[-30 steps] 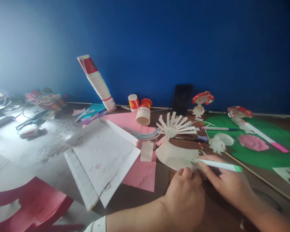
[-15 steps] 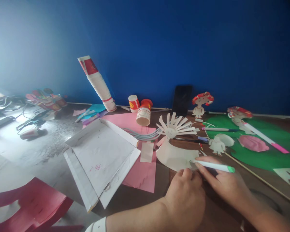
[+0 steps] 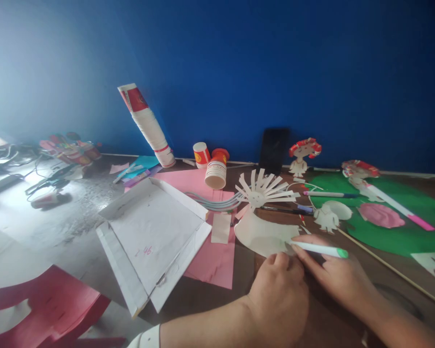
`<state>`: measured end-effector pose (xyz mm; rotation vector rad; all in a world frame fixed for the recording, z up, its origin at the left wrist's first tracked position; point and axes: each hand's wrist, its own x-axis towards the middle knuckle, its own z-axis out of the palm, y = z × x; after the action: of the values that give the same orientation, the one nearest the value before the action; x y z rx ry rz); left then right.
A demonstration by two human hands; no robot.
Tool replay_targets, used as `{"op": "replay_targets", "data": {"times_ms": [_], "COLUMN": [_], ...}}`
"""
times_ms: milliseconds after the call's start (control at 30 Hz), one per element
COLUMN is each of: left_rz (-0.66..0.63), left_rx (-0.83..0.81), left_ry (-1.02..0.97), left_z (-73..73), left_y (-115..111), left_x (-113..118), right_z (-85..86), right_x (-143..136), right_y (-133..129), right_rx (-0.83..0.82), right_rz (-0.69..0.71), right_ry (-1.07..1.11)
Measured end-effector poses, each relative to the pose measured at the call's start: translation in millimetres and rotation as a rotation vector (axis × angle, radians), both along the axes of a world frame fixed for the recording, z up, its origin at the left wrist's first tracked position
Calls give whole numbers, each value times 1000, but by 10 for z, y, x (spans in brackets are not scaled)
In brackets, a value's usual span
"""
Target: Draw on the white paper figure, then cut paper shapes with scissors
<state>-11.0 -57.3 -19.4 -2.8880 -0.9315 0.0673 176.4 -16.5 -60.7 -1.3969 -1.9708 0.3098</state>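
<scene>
My right hand (image 3: 339, 270) grips a marker pen (image 3: 317, 248) with a white barrel and a green end. Its tip is at the right part of a curved white paper piece (image 3: 263, 234) lying on the table. My left hand (image 3: 281, 285) is closed at the lower edge of that paper, and its fingertips are hidden beneath the knuckles. Just above the paper is a white cutout with fanned strips and a small drawn face (image 3: 256, 198). A white dress-shaped paper cutout (image 3: 326, 217) lies beyond my right hand.
A shallow white box lid (image 3: 155, 237) lies left of my hands, partly over pink paper (image 3: 217, 270). Paper cups (image 3: 215, 174) and a tall leaning cup stack (image 3: 148, 128) stand by the blue wall. At right are green paper (image 3: 384, 241), a pink-ended marker (image 3: 402, 208) and a thin stick (image 3: 391, 266).
The marker in my right hand has shifted slightly left, its green end tilting a little. My left hand has stayed almost in place at the paper's edge.
</scene>
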Motion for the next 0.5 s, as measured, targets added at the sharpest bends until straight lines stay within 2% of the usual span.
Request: {"op": "replay_targets", "data": {"times_ms": [167,500], "left_rz": [-10,-7], "left_rx": [12,5], "left_ry": [9,12], "left_z": [11,5], "left_y": [-1,1], "left_x": [-4,-4], "right_z": [-20,46], "right_x": [-2,-23], "right_y": [12,-2], "right_rx": [-26,-20], "right_rz": [-16,-18], "right_ry": [11,22]}}
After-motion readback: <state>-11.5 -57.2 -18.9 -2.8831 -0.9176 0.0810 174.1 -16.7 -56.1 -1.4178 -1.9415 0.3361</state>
